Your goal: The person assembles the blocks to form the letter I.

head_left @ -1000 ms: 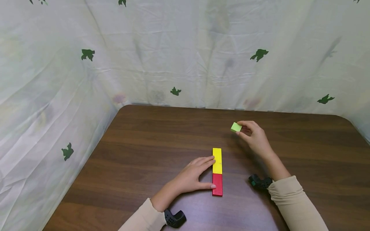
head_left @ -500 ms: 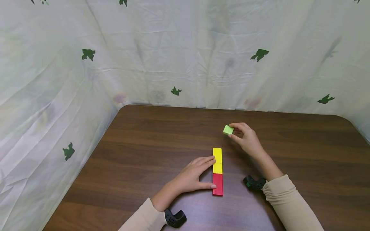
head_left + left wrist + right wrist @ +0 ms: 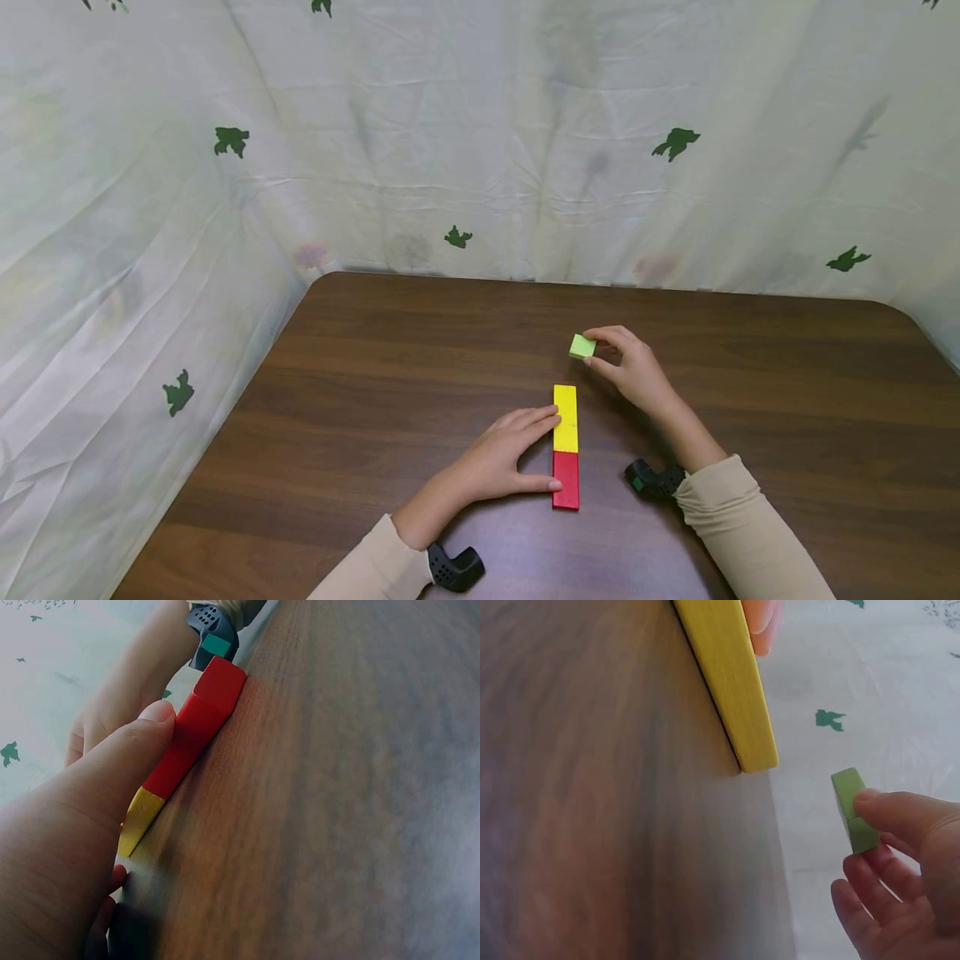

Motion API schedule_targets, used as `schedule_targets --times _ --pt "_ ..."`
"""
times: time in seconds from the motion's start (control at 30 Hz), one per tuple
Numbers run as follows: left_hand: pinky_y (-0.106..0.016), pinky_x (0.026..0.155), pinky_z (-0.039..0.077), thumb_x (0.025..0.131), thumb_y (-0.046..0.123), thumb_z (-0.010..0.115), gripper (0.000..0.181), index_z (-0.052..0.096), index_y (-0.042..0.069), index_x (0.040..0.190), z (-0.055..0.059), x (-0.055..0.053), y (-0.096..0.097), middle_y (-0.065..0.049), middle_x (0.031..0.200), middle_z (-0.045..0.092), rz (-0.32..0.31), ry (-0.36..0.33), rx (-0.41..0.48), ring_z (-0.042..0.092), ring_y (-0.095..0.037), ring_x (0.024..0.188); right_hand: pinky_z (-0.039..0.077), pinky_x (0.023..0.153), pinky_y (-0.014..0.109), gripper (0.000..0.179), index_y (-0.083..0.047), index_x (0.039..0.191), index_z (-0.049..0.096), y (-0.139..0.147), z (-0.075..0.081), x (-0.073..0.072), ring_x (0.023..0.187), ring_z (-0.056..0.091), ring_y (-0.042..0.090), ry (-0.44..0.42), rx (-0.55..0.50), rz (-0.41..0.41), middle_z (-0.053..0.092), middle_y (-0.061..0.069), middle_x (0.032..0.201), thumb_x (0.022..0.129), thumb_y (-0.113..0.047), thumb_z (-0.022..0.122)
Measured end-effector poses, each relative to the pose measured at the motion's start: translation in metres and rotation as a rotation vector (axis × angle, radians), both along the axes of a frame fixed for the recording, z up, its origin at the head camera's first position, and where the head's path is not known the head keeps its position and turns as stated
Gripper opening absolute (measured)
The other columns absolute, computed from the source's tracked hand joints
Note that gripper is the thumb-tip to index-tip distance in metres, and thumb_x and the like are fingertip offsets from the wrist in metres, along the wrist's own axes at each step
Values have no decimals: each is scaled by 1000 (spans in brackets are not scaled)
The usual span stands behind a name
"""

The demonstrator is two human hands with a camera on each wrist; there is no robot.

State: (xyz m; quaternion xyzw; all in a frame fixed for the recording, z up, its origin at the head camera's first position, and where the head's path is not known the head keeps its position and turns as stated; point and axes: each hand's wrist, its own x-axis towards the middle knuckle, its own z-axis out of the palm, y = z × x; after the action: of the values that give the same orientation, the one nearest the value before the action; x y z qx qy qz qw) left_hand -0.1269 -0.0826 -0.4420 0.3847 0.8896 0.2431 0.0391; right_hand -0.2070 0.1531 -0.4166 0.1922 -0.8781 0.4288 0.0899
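A yellow block (image 3: 566, 418) and a red block (image 3: 566, 481) lie end to end on the table in one line, the yellow one farther away. My left hand (image 3: 498, 458) rests along their left side, with fingertips on the yellow block and thumb on the red one. Its fingers are fairly straight and spread. Beyond the yellow block's far end, my right hand (image 3: 633, 367) pinches a small light green block (image 3: 582, 347) between thumb and fingers. In the right wrist view the green block (image 3: 855, 810) is apart from the yellow block (image 3: 739, 690).
The brown wooden table (image 3: 390, 350) has rounded far corners. A pale curtain (image 3: 495, 150) with green leaf shapes hangs behind and to the left of it. Black devices, one on the left wrist (image 3: 456, 568) and one on the right wrist (image 3: 654, 480), sit close to the tabletop.
My right hand has moved left and a little nearer with the green block, toward the far end of the yellow block. My left hand and the two lined-up blocks have stayed put.
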Motion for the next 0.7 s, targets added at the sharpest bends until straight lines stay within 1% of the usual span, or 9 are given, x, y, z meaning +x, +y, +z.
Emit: schedule_targets --times 0.17,0.43,0.7 --pt "-41 101 26 77 61 55 78 34 18 140 0 0 0 5 144 27 -1 3 3 28 -17 126 44 81 42 37 -3 113 59 -1 -5 -1 91 51 26 -17 16 5 54 12 111 78 -6 69" --pt "-41 101 26 77 61 54 78 34 18 140 -2 -1 0 6 144 27 -4 14 2 28 -17 127 44 79 40 36 -5 114 60 -3 -13 -2 90 51 25 -47 23 36 55 11 111 79 -9 69" --pt "-42 101 25 78 61 54 78 34 18 140 -2 -1 0 6 144 27 -4 13 -2 28 -18 127 44 83 42 35 -5 114 60 -4 -18 -1 97 53 25 -81 32 65 55 10 112 80 -8 67"
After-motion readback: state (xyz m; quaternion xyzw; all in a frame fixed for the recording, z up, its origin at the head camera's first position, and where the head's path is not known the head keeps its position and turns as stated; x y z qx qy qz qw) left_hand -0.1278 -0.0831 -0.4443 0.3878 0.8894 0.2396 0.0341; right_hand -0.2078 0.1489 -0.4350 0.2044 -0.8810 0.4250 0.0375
